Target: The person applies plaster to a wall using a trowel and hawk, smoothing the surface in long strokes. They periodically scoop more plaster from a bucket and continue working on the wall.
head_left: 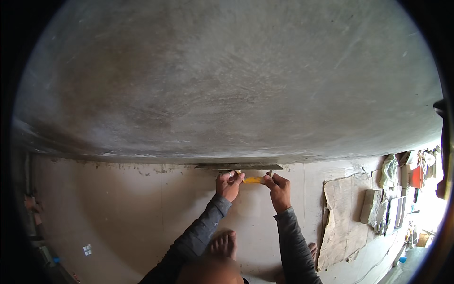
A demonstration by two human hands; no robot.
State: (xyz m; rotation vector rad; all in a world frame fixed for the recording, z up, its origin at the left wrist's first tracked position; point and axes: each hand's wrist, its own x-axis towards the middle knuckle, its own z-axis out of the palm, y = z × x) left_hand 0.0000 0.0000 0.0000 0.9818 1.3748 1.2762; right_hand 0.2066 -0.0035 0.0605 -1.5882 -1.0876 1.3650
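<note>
Bare feet [224, 244] planted on floor below. Left hand [230, 182] and right hand [279, 186] both closed around yellow-handled trowel [239, 167], blade flat against foot of grey plastered wall [227, 80]. Judged mid-smoothing along bottom edge; steady, level pressure needed next.

Single head-worn fisheye view, angled steeply down along a grey plastered wall [227, 80] to the floor [123, 213], close above both forearms.
</note>
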